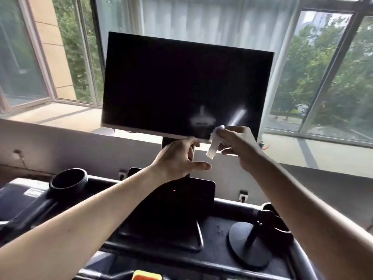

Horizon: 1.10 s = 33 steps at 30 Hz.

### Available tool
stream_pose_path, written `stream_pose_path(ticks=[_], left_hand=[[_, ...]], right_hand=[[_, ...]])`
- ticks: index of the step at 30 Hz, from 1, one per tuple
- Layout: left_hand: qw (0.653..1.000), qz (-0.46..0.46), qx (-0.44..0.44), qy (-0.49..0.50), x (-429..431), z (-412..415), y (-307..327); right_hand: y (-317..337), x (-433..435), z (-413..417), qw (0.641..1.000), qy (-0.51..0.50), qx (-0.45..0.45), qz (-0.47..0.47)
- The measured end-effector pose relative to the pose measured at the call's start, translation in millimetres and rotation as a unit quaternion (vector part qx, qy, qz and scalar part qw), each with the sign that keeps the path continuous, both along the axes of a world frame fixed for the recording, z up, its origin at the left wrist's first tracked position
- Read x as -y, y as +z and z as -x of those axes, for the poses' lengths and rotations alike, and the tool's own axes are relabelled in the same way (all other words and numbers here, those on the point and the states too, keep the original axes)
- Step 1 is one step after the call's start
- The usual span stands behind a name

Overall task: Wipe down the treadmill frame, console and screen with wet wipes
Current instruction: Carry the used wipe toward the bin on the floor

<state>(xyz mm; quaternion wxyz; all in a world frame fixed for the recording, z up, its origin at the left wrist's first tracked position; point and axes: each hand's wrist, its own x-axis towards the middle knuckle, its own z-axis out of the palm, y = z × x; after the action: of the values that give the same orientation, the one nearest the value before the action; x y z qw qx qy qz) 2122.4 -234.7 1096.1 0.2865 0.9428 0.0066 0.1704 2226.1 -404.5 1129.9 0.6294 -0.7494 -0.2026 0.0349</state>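
Large windows [333, 77] are showing green trees outside, and a pale curtain [201, 21] is hanging behind the treadmill; the dark screen [181, 81] is standing on a post above the black console [214, 225] and is reflecting a bright streak low on its right; the console is carrying 1 round cup holder [68, 178] at left, 1 dark panel [171, 209] with a red light at centre and 1 round-based stand [248, 241] at right. Both bare forearms are reaching up and forward. The left hand [177, 158] is hovering at the screen's lower edge, fingers spread and holding nothing; contact cannot be confirmed. The right hand [238, 144] is pinching the white wet wipe [213, 144]; its bunched upper end is lying against the lower right glass, its tail hanging below the bezel.
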Motion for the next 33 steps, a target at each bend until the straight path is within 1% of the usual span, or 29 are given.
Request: stream_pose_path(ticks=[3, 4, 6, 9, 11, 13, 16, 19, 20, 23, 27, 29, 31, 33], left_hand=[[0.991, 0.122, 0.036, 0.052, -33, 59, -11], [0.982, 0.166, 0.055, 0.074, -45, 78, -14], [0.960, 0.219, 0.094, 0.144, -82, 129, -24], [0.920, 0.254, 0.131, 0.268, -127, 208, -39], [0.884, 0.264, 0.149, 0.355, -152, 269, -52], [0.844, 0.272, 0.158, 0.434, -170, 335, -63], [0.790, 0.284, 0.167, 0.517, -181, 420, -75], [0.731, 0.270, 0.183, 0.600, -181, 494, -86], [0.709, 0.258, 0.193, 0.627, -178, 518, -89], [0.646, 0.242, 0.212, 0.692, -160, 581, -103], [0.552, 0.238, 0.237, 0.763, -108, 656, -124], [0.529, 0.234, 0.230, 0.783, -83, 679, -129], [0.502, 0.245, 0.237, 0.795, -54, 705, -134], [0.467, 0.259, 0.250, 0.808, -25, 739, -142]], right_hand=[[-12, -68, 54, 0.995, 0.071, -0.063, 0.015], [-16, -87, 71, 0.992, 0.103, -0.074, 0.016], [-28, -133, 116, 0.977, 0.191, -0.093, 0.027], [-44, -193, 180, 0.944, 0.297, -0.139, 0.029], [-58, -236, 230, 0.915, 0.363, -0.176, 0.033], [-71, -275, 283, 0.884, 0.423, -0.189, 0.060], [-85, -319, 361, 0.821, 0.523, -0.212, 0.086], [-97, -350, 431, 0.773, 0.592, -0.190, 0.125], [-99, -358, 454, 0.751, 0.621, -0.178, 0.137], [-108, -372, 512, 0.678, 0.699, -0.148, 0.173], [-122, -367, 597, 0.566, 0.788, -0.131, 0.205], [-129, -359, 629, 0.538, 0.803, -0.137, 0.216], [-139, -346, 670, 0.499, 0.823, -0.134, 0.238], [-148, -331, 714, 0.460, 0.843, -0.116, 0.253]])
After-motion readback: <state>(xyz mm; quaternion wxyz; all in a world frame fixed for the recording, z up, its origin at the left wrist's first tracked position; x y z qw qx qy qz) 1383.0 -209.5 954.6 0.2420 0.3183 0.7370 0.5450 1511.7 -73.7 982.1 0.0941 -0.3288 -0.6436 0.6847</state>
